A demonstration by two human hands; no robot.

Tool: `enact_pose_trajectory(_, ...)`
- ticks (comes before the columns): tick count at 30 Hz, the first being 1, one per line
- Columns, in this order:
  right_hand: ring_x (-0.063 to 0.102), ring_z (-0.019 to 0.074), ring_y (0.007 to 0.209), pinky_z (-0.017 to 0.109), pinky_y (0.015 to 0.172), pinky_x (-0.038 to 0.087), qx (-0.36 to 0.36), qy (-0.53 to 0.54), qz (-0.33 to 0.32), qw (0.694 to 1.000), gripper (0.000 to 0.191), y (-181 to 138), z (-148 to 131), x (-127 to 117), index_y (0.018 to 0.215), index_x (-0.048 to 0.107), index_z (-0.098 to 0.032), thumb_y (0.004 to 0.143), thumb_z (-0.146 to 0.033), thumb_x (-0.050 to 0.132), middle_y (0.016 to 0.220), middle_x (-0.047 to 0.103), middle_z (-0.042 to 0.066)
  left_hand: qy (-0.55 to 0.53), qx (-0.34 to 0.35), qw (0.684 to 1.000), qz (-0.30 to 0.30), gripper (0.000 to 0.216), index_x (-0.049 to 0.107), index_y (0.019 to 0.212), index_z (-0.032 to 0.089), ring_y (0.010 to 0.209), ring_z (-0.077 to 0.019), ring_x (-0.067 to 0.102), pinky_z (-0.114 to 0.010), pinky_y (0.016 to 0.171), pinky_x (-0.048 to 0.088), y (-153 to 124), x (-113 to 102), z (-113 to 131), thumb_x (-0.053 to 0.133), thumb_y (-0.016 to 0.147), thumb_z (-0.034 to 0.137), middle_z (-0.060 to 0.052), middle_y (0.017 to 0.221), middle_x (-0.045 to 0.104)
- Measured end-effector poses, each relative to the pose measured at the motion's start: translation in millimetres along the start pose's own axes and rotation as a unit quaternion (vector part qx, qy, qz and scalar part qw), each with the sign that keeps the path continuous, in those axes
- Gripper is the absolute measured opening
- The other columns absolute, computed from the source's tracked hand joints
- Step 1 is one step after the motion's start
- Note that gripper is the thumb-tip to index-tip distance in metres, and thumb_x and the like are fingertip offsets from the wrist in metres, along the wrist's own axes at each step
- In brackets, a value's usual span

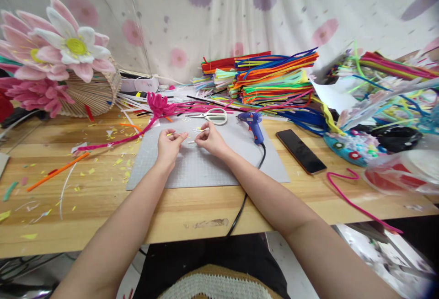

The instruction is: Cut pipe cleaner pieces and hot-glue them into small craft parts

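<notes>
My left hand (169, 146) and my right hand (210, 139) are both closed in a pinch over the grey cutting mat (206, 166). Between them they hold a thin pale pipe cleaner piece (187, 133) that is hard to make out. A magenta pipe-cleaner flower (159, 104) with a long stem lies just behind my left hand. White-handled scissors (211, 115) and a blue glue gun (253, 125) rest at the mat's far edge, behind my right hand.
Stacks of coloured pipe cleaners (264, 77) fill the back. Large pink and white flowers (51, 56) stand at the left. A black phone (300, 151), a loose pink pipe cleaner (353, 198) and a pile of craft pieces (377, 120) lie right. Scraps litter the wooden table (85, 189).
</notes>
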State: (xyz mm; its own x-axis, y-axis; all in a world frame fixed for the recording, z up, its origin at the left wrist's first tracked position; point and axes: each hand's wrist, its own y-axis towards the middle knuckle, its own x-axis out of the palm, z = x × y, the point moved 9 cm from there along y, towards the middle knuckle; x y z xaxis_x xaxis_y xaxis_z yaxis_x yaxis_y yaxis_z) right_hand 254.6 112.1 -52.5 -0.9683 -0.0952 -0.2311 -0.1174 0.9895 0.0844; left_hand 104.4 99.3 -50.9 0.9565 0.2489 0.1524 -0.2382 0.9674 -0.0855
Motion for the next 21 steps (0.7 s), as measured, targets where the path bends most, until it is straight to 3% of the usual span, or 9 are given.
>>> enact_pose_trajectory(6,0.056,0.0085,0.062,0.026,0.065,0.044,-0.021,0.054,-0.008,0.998,0.027,2.1,-6.7,-2.9,0.079,0.038,-0.021,0.062,-0.021,0.059,0.067,0.058,-0.006,-0.012,0.001,1.0,0.005,0.05,0.04,0.081,0.02,0.052,-0.0072,0.049,-0.019,0.047,0.033,1.7,-2.0,-0.1,0.076,0.046,0.024,0.006,0.061,0.054)
enact_pose_trajectory(11,0.057,0.0088,0.064,0.026,0.066,0.045,0.007,0.131,-0.052,0.99,0.041,-2.4,-11.3,14.4,0.085,0.039,-0.021,0.056,-0.024,0.068,0.068,0.059,-0.006,-0.011,-0.001,1.0,-0.002,0.048,0.041,0.08,0.019,0.05,-0.0066,0.049,-0.019,0.047,0.033,1.0,0.9,-1.9,0.075,0.047,0.024,0.006,0.061,0.054)
enact_pose_trajectory(16,0.055,0.0076,0.054,0.025,0.062,0.044,0.064,0.217,-0.033,0.974,0.046,-1.6,-1.2,19.2,0.085,0.033,-0.021,0.054,-0.021,0.067,0.059,0.057,-0.01,-0.014,0.001,1.0,-0.01,0.049,0.041,0.08,0.019,0.05,-0.0061,0.049,-0.018,0.046,0.034,-0.3,3.9,-2.3,0.076,0.046,0.024,0.007,0.06,0.054)
enact_pose_trajectory(21,0.051,0.0071,0.049,0.024,0.059,0.042,0.066,0.215,0.021,0.974,0.044,0.4,3.3,5.0,0.081,0.031,-0.022,0.053,-0.016,0.064,0.053,0.055,-0.011,-0.016,0.009,1.0,0.001,0.049,0.04,0.079,0.019,0.048,-0.0057,0.048,-0.017,0.045,0.033,0.9,1.5,-0.8,0.076,0.046,0.023,0.007,0.059,0.054)
